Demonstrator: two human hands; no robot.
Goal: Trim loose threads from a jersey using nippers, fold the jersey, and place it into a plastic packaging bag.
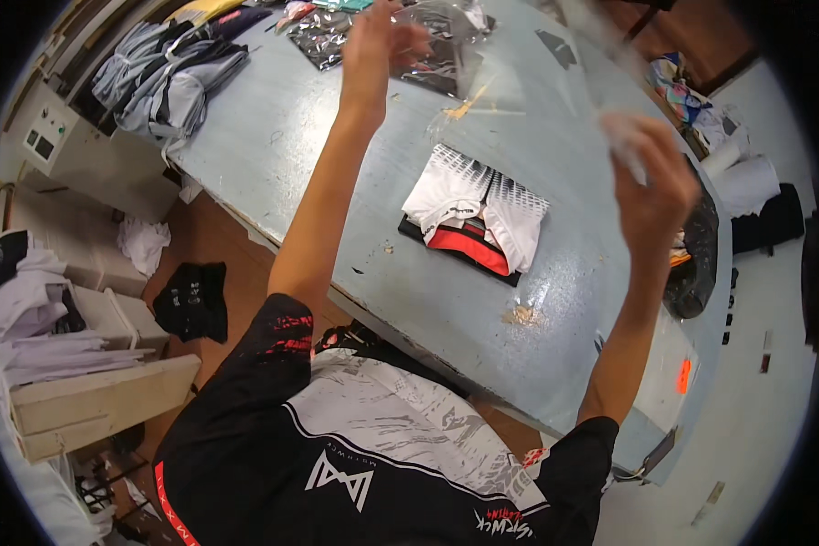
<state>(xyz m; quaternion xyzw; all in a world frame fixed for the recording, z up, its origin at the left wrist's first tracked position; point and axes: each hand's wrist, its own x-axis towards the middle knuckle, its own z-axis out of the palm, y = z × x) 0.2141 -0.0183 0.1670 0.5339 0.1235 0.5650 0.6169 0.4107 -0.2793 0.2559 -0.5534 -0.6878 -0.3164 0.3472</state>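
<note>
A folded white jersey (519,214) with a black dotted pattern and a red inner collar lies in the middle of the table (328,232). A black edge shows beneath its near side. My right hand (653,177) is raised over the table to the right of the jersey, its fingers closed on a clear plastic bag (510,77). The bag is blurred and hangs over the far part of the table. My left hand (382,41) reaches to the far side, beside packed dark garments (323,36); motion blur hides whether it grips the plastic.
Tied bundles of grey and black garments (173,82) sit at the table's far left corner. A black plastic bag (696,264) stands at the right edge, near white rolls (746,182). Left of the table are a grey control box (50,136) and piled white cloth (41,318).
</note>
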